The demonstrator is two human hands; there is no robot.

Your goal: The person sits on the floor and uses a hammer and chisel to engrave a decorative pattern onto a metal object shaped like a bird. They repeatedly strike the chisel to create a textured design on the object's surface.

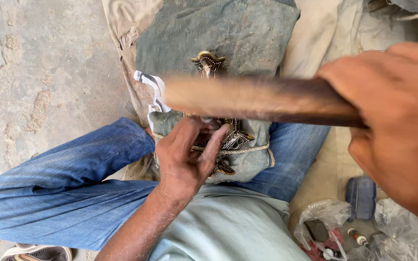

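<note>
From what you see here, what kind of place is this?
Likely an informal floor-level metal craft workshop: a bare concrete floor, an ornate brass piece tied onto a cloth pad, and a wooden handle raised in the right hand.

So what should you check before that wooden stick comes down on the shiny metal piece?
1. Right hand grips the wooden handle firmly: ok.
2. Left hand steadies the ornate metal piece: ok.
3. Left fingers clear of the strike spot: not ok, they lie on the metal.
4. Cord holds the piece to the grey cloth pad: ok.
5. Tool's striking end in view: cannot tell, blurred.
</note>
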